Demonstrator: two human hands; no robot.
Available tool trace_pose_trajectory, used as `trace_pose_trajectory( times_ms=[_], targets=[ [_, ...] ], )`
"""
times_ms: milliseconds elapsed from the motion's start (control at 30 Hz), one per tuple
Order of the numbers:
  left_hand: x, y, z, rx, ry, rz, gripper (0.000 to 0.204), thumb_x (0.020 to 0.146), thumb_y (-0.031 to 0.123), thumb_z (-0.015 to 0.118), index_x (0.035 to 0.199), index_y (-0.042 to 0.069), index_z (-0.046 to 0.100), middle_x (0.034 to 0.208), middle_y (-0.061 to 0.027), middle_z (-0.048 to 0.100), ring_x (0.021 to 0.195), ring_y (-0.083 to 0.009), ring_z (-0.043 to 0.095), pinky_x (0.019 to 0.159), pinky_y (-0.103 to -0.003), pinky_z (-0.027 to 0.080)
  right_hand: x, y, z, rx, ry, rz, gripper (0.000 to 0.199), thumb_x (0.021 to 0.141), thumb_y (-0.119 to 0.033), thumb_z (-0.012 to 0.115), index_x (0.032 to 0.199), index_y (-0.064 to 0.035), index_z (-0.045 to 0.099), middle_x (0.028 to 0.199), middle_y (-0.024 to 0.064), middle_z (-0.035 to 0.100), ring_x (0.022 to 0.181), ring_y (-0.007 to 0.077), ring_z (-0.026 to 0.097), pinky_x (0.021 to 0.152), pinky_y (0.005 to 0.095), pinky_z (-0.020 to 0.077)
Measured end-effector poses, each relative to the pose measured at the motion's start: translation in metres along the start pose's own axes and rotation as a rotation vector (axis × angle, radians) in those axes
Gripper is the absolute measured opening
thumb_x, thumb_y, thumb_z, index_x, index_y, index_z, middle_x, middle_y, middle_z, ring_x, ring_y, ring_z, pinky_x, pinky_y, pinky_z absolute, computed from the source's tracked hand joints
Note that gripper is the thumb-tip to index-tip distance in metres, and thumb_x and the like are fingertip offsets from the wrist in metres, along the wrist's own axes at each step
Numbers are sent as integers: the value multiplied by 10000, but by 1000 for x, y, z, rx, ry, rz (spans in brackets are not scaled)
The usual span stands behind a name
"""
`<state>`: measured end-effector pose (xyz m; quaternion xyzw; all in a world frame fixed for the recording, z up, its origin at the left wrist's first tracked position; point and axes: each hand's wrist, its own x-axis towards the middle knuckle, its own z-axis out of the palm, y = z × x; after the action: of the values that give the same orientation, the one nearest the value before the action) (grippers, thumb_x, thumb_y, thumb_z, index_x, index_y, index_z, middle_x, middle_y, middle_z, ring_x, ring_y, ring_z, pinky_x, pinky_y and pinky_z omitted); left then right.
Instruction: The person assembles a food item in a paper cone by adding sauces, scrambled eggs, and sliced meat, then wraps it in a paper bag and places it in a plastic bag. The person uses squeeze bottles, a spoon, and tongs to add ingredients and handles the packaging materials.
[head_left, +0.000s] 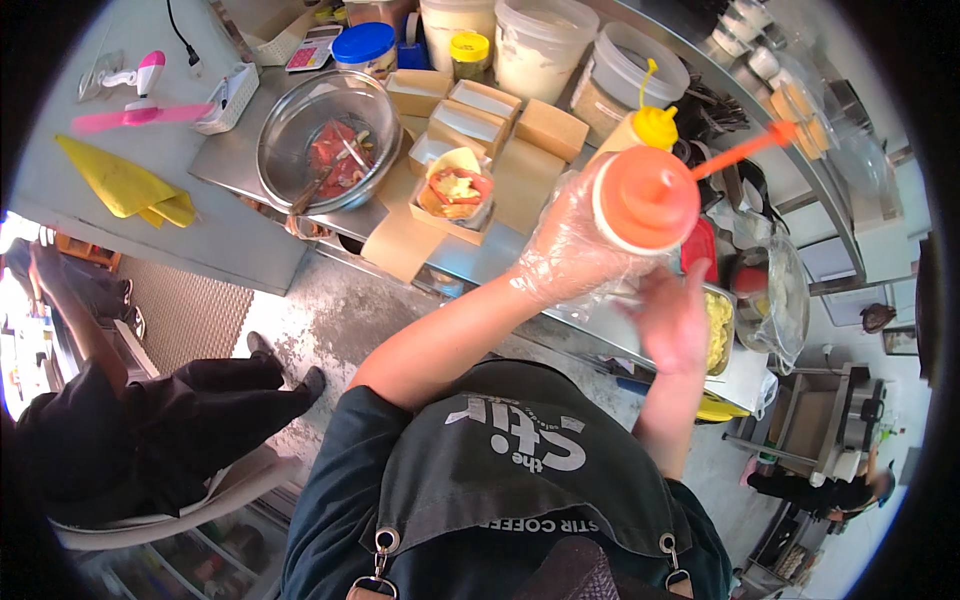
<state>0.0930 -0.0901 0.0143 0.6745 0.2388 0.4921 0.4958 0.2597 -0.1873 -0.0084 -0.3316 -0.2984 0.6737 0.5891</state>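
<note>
My left hand [572, 235], in a clear plastic glove, is closed round a squeeze bottle with an orange cap [652, 200], raised over the counter. The orange nozzle cover hangs off to the right on its strap. Just below the bottle is my right hand [672, 318], blurred by motion, its fingers apart and nothing visible in it. An open cardboard box [452, 203] on the counter holds food with a yellow topping. Behind the raised bottle, a squeeze bottle with a yellow cap [655, 127] is partly hidden.
A steel bowl [275, 160] with red contents and utensils stands left of several cardboard boxes [553, 130]. White tubs [545, 40] line the back. A metal tray of yellow food [718, 335] sits at right. Other people are at far left [150, 420] and far right.
</note>
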Motion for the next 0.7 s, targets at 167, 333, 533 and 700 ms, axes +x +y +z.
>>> trace_pose_trajectory(
  times_ms=[167, 333, 533, 700],
  targets=[
    [12, -4, -57, 530, -170, 358, 1065, 616, 534, 869, 1504, 128, 444, 1536, -141, 464, 1475, -489, 279, 1055, -842, 75, 42, 38, 38, 615, 84, 106, 650, 994, -613, 473, 1415, -118, 498, 1351, 162, 595, 1202, 320, 599, 1043, 558, 458],
    [-22, -34, -122, 586, -62, 174, 929, 687, 345, 881, 1485, 116, 464, 1549, -204, 414, 1455, -476, 327, 1128, -714, 223, 110, 44, 62, 439, 340, -293, 585, 969, -549, 566, 1348, -107, 499, 1321, 184, 578, 1257, 319, 556, 1199, 546, 307],
    [-108, -46, -216, 332, 232, 216, 421, 783, 40, 781, 1178, 26, 633, 1177, -161, 684, 1125, -375, 637, 984, -469, 502, 106, -52, 147, -173, 76, -932, 733, 845, -537, 706, 1258, 36, 510, 1180, 195, 615, 1175, 404, 579, 1105, 616, 385],
    [-149, -34, -280, 306, 417, 225, 330, 824, -90, 639, 1138, 3, 599, 1117, -158, 668, 1139, -323, 622, 1026, -499, 477, 135, 0, 185, -508, 514, -1241, 516, 906, -399, 633, 1201, 17, 559, 1118, 175, 643, 1023, 348, 644, 921, 566, 540]
  ],
)
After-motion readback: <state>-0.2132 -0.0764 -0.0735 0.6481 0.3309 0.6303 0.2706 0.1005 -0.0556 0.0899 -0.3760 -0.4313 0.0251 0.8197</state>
